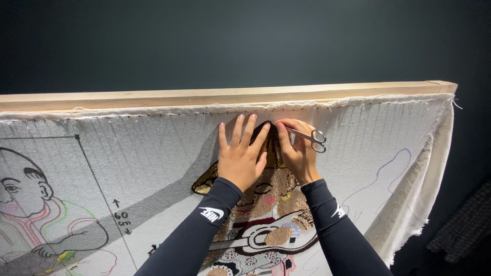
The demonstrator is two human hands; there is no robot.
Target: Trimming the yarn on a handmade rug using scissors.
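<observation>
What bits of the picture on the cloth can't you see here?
Head view only:
- Top of the tufted figure: covered by the left hand and right hand.
- Scissors tips: hidden under the right hand's fingers.
- Drawn figure at left: cut off by the picture's edge.
- Cloth bottom: cut off below.
</observation>
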